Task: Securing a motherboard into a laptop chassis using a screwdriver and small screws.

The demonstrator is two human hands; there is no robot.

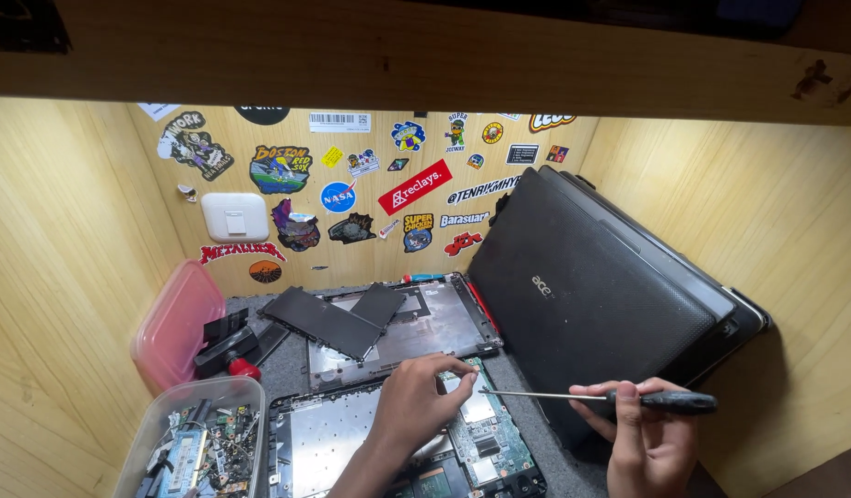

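Note:
My right hand [648, 441] grips a black-handled screwdriver [665, 401], its thin shaft pointing left toward the opened laptop base [333, 433]. My left hand [421, 401] rests over that base with fingers pinched near the screwdriver tip, just above the green circuit board [488, 443]. Whether the fingers hold a screw is too small to tell.
A second bare laptop shell [434, 323] with two flat black panels [328, 318] lies behind. Black closed laptops [591, 295] lean on the right wooden wall. A clear tub of electronic parts [199, 443] and a pink lid [172, 323] sit at left. The back wall carries stickers.

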